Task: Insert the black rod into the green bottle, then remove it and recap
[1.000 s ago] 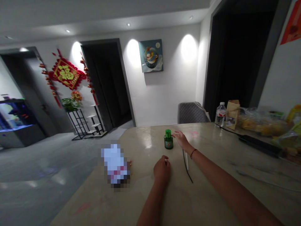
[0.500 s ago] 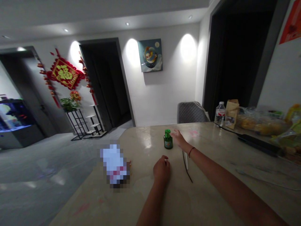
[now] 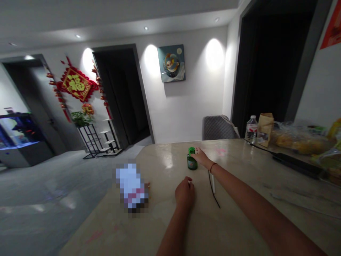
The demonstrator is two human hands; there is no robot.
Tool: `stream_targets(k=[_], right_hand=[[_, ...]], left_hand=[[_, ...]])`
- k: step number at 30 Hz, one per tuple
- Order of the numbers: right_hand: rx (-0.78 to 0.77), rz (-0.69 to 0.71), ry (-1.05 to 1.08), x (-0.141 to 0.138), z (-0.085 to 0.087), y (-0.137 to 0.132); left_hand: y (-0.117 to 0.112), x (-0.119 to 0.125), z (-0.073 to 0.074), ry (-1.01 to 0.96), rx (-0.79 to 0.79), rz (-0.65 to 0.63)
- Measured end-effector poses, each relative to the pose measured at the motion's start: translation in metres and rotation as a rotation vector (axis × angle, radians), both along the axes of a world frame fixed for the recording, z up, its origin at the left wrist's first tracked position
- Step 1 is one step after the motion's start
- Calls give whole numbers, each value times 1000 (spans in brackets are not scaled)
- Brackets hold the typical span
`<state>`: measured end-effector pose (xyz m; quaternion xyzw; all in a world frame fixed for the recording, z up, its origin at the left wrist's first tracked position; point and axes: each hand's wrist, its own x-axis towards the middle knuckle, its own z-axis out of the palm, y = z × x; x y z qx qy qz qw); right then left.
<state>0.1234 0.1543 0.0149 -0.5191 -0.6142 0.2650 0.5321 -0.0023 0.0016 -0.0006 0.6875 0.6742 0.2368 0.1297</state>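
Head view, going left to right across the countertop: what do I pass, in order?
pixelated blurred object, left hand, green bottle, right hand, black cord, plastic water bottle, brown paper bag, clear plastic bag of yellowish food

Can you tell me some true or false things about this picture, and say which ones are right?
1. The right hand is touching the green bottle. True.
2. The left hand is holding the green bottle. False: it is curled up, apart from the bottle.
3. The right wrist wears a dark bracelet. True.
4. The clear plastic water bottle is lying on its side. False: it stands upright beside a paper bag.
5. A black cable lies on the table. True.
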Motion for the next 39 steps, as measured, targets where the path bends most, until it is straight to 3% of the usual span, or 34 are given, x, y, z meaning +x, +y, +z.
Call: stream_targets(k=[6,16,23,32,34,39], right_hand=[[-39,2,-15,-3,-1,-4],[40,-38,-107,1,0,-24],[30,149,-95,17,5,-47],[-114,486,46,39,26,-96],[-113,434,62,50,24,-98],[-150,52,-107,82,1,-93]], left_hand=[[1,0,-2,3,7,-5],[-2,0,6,34,-40,-15],[-2,1,6,51,-36,-3],[0,0,4,43,2,-22],[0,0,5,36,-8,-29],[-1,1,8,79,-33,-62]])
